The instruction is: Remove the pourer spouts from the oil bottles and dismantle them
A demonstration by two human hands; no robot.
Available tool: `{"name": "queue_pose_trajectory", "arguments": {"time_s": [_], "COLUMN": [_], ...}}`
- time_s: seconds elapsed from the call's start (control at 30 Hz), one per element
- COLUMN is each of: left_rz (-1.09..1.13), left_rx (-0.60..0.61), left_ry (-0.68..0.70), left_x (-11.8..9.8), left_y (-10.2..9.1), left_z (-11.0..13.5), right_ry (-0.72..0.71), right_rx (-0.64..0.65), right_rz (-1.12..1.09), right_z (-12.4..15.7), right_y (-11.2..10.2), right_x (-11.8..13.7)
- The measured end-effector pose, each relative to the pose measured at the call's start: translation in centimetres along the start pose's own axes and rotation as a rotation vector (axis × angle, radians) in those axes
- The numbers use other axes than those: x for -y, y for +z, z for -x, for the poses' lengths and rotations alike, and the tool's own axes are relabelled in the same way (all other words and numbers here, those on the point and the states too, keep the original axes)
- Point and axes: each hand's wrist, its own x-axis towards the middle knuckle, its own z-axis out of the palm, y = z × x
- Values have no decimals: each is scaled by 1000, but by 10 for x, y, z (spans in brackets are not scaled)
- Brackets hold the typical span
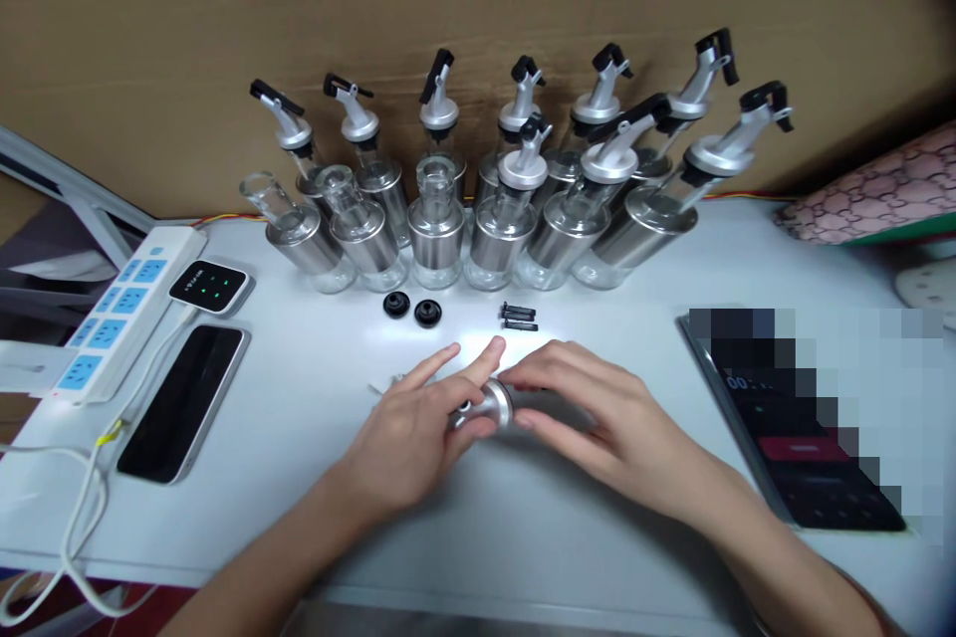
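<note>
My left hand (407, 438) is closed round a silver bottle pourer spout (497, 405), its wide round base facing right. Thumb and fingers hold the narrow part, while other fingers stretch forward. My right hand (604, 418) has its fingertips and thumb at the rim of that base, in a loose pinch; anything small between them is hidden. Just beyond the hands lie two black round stoppers (428, 313) and a few thin black plastic pieces (519, 313). A small pale part (384, 386) pokes out behind my left hand, mostly covered.
Several glass bottles with steel bands (437, 234) stand in two rows at the back, most topped with pourers; three front-left ones have bare necks. A power strip (126, 314), a small display device (211, 286), a phone (183, 403) and white cables lie left. A tablet-like screen (792, 438) lies right.
</note>
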Motion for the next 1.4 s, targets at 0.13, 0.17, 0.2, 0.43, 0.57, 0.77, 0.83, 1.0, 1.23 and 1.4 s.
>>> {"name": "queue_pose_trajectory", "arguments": {"time_s": [0.13,0.17,0.2,0.43,0.57,0.77,0.83,1.0,1.23,1.4], "left_rz": [32,49,69,120,61,-101,-109,-160,-286,-306], "left_rx": [-8,-8,-6,24,50,33,31,68,77,72], "left_ry": [-15,-16,-13,3,46,71,60,47,5,21], "left_x": [0,0,1,5,5,5,4,2,3,3], "left_y": [-2,-1,-1,4,1,-2,-2,-2,-5,-4], "left_z": [-1,0,1,8,6,4,5,4,2,2], "right_ry": [-22,-24,-24,-6,29,38,34,70,115,133], "right_rx": [-19,-19,-18,-24,-38,-42,-40,-39,-94,-93], "right_rz": [-74,-93,-107,-125,-134,-114,-114,-78,59,75], "right_z": [-1,-1,-1,1,1,2,2,0,-1,1], "right_y": [8,9,10,15,11,8,9,11,11,13], "right_x": [3,3,3,1,0,0,0,1,2,0]}}
